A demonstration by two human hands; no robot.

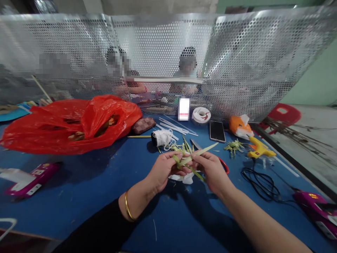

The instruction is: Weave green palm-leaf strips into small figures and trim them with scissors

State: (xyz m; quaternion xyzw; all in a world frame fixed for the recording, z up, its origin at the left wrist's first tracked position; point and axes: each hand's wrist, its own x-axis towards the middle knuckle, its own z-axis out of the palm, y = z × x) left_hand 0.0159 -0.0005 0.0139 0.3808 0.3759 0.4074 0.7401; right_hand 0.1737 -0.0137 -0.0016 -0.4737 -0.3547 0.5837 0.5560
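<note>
Green leaf strips (186,161), long and flat with some paler pieces, cross between my hands above the blue table. My left hand (163,167), with a gold bangle at the wrist, pinches the strips from the left. From the other side, my right hand (214,170) grips them between thumb and fingers. Red-handled scissors (224,165) lie partly hidden behind my right hand. Beneath my hands is crumpled white paper (186,178). Just beyond them rest a spool of white string (162,137) and some green scraps (186,144).
A red plastic bag (60,123) fills the left. Behind stand a ribbon roll (201,115), phone (217,131) and tissue pack (239,125). A yellow glue gun (260,148) with black cable (260,182) is right. A perforated metal screen (163,38) separates me from other people.
</note>
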